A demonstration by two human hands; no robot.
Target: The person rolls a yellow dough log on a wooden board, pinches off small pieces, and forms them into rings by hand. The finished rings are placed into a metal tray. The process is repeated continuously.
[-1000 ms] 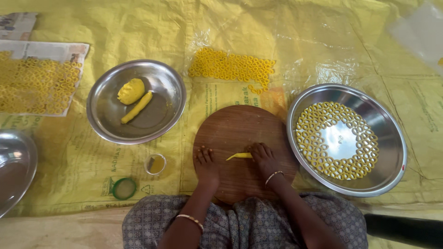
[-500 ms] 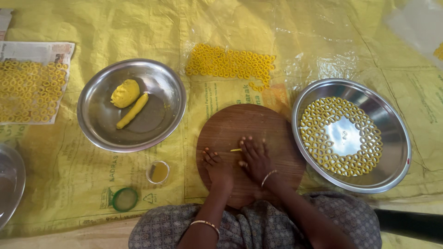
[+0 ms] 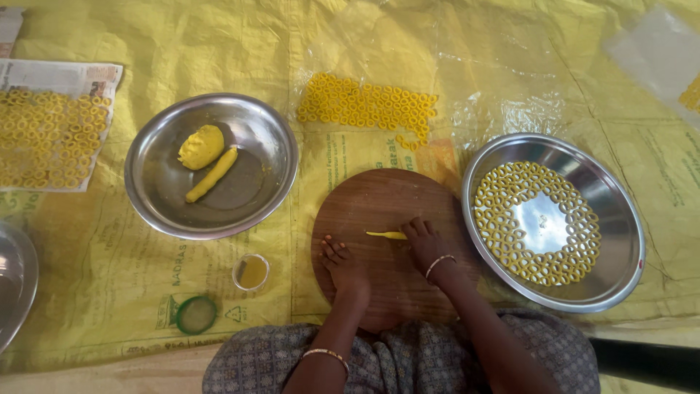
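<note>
Since half a second ago, both hands have drawn apart a little on the board, and the thin yellow dough strip (image 3: 386, 235) now shows longer than before, lying flat and pointing to the left. It rests on the round wooden board (image 3: 364, 201), near the middle. The right hand (image 3: 426, 244) touches the right end of the strip with its fingers (image 3: 410, 232); the fingers are bent down onto the dough, pressing it and not closed around it. The left hand (image 3: 343, 264) lies flat on the board, well to the left of the strip and a little lower, with fingers stretched and holding nothing.

Just beside the board on the right stands a wide steel plate (image 3: 620, 219) with many small yellow dough rings set in circles around its bare centre. On the left, a steel bowl (image 3: 146, 190) holds a lump of yellow dough (image 3: 200, 146) and a rolled dough stick (image 3: 211, 175), which touch each other. Beyond the board, a batch of rings (image 3: 364, 106) lies on a clear plastic sheet. Near the left hand, on the yellow woven mat (image 3: 95, 248), stand a small open jar (image 3: 251, 271) and a green lid (image 3: 195, 314). Far left, more rings are spread on a newspaper (image 3: 65, 73), and the rim of another steel dish (image 3: 18, 292) shows at the edge.
</note>
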